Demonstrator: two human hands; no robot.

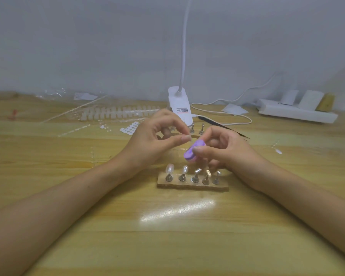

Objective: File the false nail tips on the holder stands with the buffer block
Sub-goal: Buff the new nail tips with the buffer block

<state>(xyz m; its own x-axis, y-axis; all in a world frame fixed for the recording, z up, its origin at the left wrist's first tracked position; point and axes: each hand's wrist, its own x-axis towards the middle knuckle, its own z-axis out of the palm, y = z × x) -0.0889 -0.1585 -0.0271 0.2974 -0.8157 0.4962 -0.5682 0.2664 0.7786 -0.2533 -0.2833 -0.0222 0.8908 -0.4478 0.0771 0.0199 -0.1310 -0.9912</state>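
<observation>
Purple foam buffer block sits gripped in the right hand, thumb on its near face and fingers curled behind it, raised above the pale wooden counter. The left hand pinches thumb to forefinger on a small clear false nail tip — blurred, just beside the block's upper end. Below both hands lies one rough wooden base strip carrying five metal holder stands in a row: the two on the left wear clear mounted tips, the other three show bare tops. Three more metal stands show behind the hands. Further back — one white clip lamp with a gooseneck, one white cable, one pair of black tweezers, one white power strip and one clear rack of spare tips.
</observation>
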